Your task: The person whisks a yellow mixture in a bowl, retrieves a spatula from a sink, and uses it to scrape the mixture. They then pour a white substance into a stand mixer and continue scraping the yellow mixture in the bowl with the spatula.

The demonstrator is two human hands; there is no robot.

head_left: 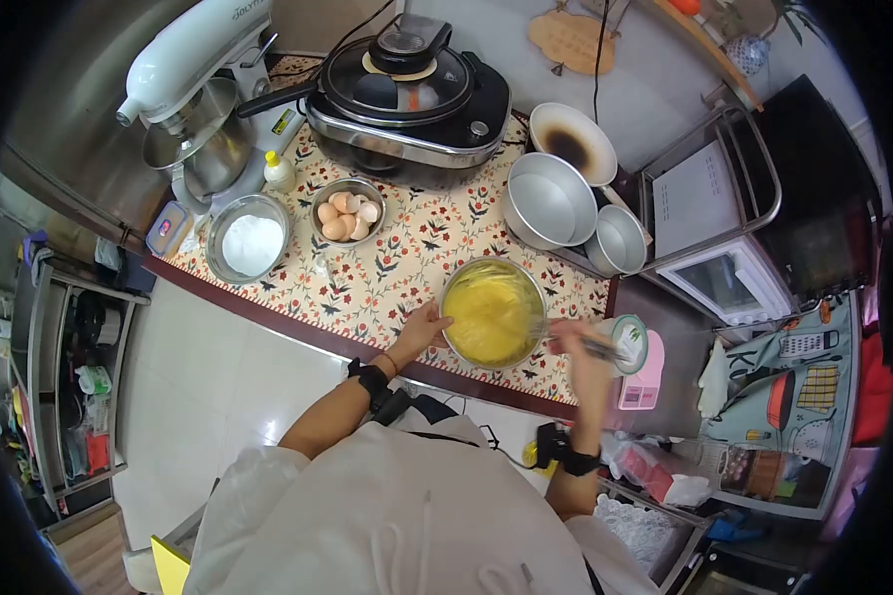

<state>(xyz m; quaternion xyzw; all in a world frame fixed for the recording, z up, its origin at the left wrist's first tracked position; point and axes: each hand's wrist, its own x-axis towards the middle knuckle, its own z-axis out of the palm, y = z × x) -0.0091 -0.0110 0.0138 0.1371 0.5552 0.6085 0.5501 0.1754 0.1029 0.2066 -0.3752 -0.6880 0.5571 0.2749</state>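
1. Mixture, yellow and creamy [491, 309], lies inside a round, silver-coloured metal bowl [494, 263], near the front edge of the table [407, 273], which carries a cream cloth printed with red and dark flowers.
2. Left hand [428, 325]: grip narrow, holding the metal bowl at its left rim.
3. Right hand [571, 340]: blurred; grip holding a silver-and-dark wire whisk [599, 348], its wires at the bowl's right side. Exact finger placement cannot be told.
4. Beyond the bowl, to the right: large round aluminium-coloured tin [551, 201], with a smaller matching tin [620, 241] just beside it.
5. Right of the whisk: pink, flat kitchen scale [643, 382], near the table's edge.
6. Left part of the table: small steel dish [357, 185] containing brown eggshells [334, 229], some visibly broken; beside it, a wider round basin [217, 248] containing white powder [251, 246].
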